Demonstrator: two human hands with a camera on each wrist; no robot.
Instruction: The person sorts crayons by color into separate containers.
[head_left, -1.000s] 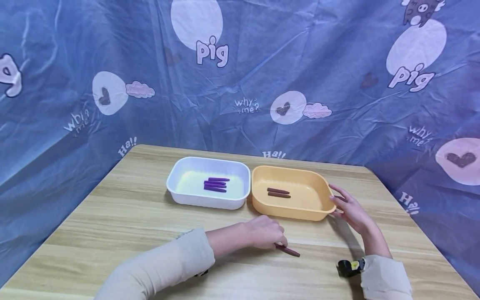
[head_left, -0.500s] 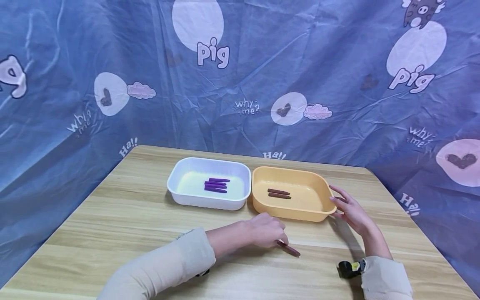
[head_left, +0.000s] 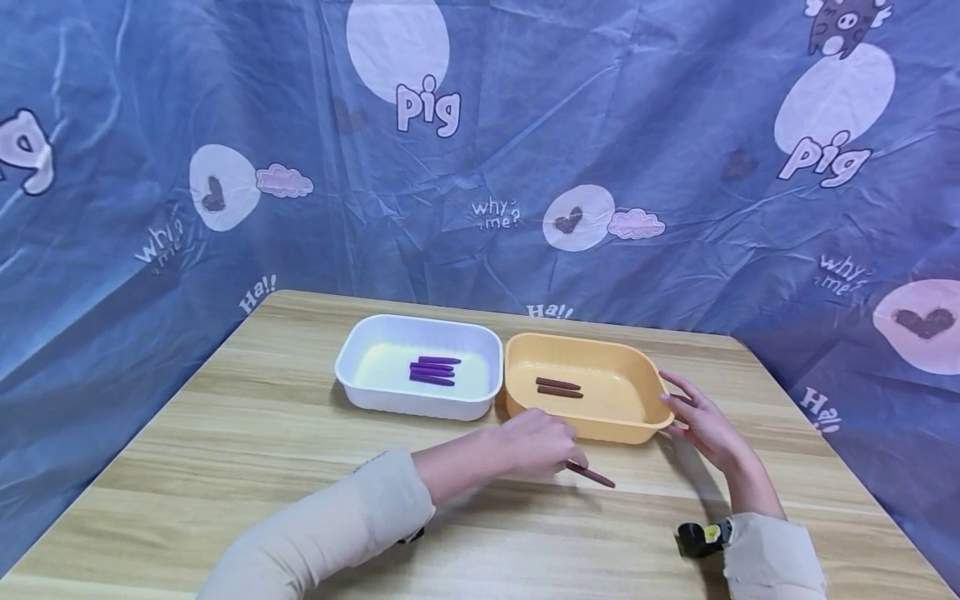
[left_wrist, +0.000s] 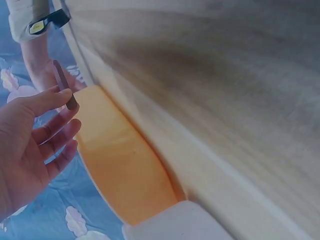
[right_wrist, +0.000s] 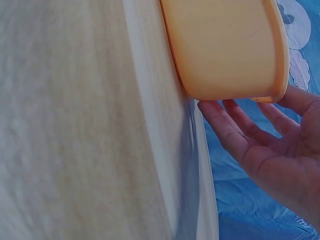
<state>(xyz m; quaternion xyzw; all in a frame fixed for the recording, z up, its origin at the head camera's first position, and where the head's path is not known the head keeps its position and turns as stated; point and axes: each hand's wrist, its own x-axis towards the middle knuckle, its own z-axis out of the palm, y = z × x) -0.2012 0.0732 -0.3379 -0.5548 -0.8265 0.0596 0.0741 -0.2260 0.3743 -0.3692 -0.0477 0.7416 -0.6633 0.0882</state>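
My left hand pinches a brown crayon between thumb and fingertips, just above the table in front of the yellow tub. In the left wrist view the crayon sticks up past the thumb, the other fingers loosely bent. Inside the tub lie two more brown crayons, side by side. My right hand holds the tub's right end, its thumb at the rim. The right wrist view has the fingers against the tub's outer end wall.
A white tub stands at the left of the yellow one, close beside it, with several purple crayons inside. Both rest on a wooden table. Behind and at the sides hangs a blue printed cloth.
My left hand has lifted the brown crayon off the table and moved it slightly up and right, toward the yellow tub. My right hand has stayed at the tub's end.
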